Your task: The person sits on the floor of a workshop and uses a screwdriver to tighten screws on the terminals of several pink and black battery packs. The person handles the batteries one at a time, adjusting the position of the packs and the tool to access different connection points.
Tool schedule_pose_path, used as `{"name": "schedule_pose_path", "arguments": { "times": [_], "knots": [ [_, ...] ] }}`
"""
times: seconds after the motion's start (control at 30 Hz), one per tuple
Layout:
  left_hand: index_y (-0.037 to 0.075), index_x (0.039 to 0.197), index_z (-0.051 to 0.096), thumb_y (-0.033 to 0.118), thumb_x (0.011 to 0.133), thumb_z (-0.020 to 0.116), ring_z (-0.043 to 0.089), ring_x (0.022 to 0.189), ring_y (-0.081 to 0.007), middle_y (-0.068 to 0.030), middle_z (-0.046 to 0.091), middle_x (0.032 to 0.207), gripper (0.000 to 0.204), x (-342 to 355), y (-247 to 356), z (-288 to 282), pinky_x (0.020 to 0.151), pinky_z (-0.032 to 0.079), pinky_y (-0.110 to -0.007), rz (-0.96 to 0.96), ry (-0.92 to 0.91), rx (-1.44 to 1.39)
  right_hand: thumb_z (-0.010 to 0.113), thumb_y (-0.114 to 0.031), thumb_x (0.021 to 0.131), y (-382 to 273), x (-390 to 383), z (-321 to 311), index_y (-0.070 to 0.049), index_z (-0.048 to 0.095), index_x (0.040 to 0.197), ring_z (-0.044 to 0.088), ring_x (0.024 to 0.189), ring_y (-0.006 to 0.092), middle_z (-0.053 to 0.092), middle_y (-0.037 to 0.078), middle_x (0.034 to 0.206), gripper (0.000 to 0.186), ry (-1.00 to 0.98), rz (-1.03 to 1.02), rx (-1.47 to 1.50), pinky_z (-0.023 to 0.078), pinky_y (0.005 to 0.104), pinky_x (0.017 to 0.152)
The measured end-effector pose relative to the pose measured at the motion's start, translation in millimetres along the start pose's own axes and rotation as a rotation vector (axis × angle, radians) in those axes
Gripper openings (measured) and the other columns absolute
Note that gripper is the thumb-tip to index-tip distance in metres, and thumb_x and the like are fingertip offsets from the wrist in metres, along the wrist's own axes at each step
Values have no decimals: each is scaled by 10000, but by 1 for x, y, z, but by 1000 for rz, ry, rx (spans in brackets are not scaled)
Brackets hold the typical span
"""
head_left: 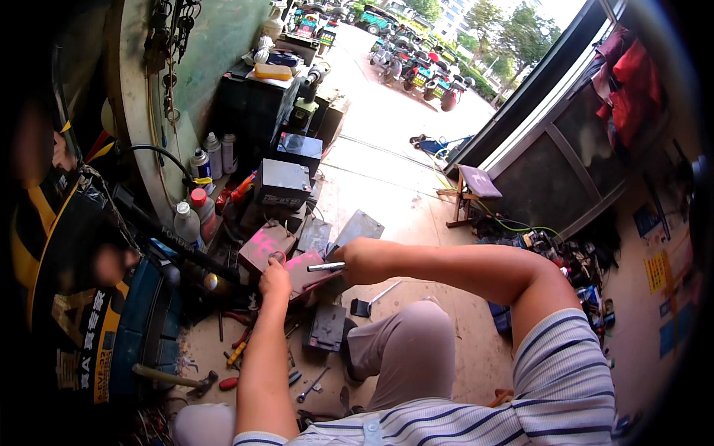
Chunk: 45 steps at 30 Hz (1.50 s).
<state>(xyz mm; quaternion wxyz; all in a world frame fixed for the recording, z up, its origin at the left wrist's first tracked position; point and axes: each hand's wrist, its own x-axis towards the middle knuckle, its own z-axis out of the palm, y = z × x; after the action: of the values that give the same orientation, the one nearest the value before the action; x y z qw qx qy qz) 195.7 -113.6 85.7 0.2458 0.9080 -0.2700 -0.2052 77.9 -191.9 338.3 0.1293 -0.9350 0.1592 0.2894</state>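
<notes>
My right hand (364, 260) is closed round a slim tool with a silver end (326, 267); its exact kind does not show. The silver end points left, over a battery with a pink-smeared top (301, 269). Beside it my left hand (275, 282) has its fingers pinched together at a small reddish loop, perhaps wire; what they hold is too small to make out. A second pink-marked battery (266, 244) lies just beyond the left fingers. Grey batteries (361, 227) sit behind my right hand, and another dark battery (325, 327) stands on the floor by my foot.
Dark batteries (282, 178) are stacked beyond, near bottles (186, 221) and spray cans (214, 152). A hammer (182, 380), a wrench (312, 384) and pliers (238, 349) lie on the floor at left. A small stool (478, 182) stands by the doorway; scooters (420, 70) are parked outside.
</notes>
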Motion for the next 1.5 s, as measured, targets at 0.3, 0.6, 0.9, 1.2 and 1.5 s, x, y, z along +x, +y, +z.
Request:
{"name": "schedule_pose_path", "arguments": {
  "times": [0.3, 0.6, 0.9, 1.2, 1.5],
  "knots": [
    [33, 1048, 438, 176, 864, 529, 597, 867, -414, -241, 616, 916, 251, 2, -11, 9, 759, 465, -484, 59, 111, -268, 515, -140, 746, -1, 2, -4, -34, 596, 969, 583, 819, 371, 613, 210, 845, 260, 12, 26, -35, 468, 408, 735],
    [29, 956, 515, 143, 826, 563, 596, 841, -406, -225, 625, 871, 180, -13, -38, 42, 731, 459, -466, -139, 327, -604, 565, -233, 827, -18, -10, 5, 6, 596, 993, 579, 705, 357, 606, 236, 777, 293, 70, 154, 8, 464, 391, 692],
    [75, 841, 573, 127, 787, 658, 421, 412, -77, 6, 521, 603, 113, -17, -45, 72, 365, 299, -235, -418, 316, -1406, 571, -170, 843, -44, -7, -12, 3, 607, 984, 506, 561, 209, 582, 135, 653, 226, 214, 34, -74, 433, 345, 577],
    [88, 824, 567, 134, 791, 652, 407, 403, -77, 12, 497, 585, 102, -11, -36, 85, 351, 289, -241, -454, 316, -1448, 568, -163, 825, -38, 16, -6, -12, 625, 936, 521, 506, 167, 569, 118, 598, 196, 226, 40, 123, 439, 319, 520],
    [71, 844, 582, 128, 782, 655, 475, 517, -91, -4, 553, 661, 112, -13, -39, 76, 452, 378, -256, -444, 301, -1417, 577, -160, 815, -39, 27, -16, -20, 638, 923, 551, 579, 133, 599, 77, 652, 188, 166, 80, 143, 446, 292, 543]
  ]
}}
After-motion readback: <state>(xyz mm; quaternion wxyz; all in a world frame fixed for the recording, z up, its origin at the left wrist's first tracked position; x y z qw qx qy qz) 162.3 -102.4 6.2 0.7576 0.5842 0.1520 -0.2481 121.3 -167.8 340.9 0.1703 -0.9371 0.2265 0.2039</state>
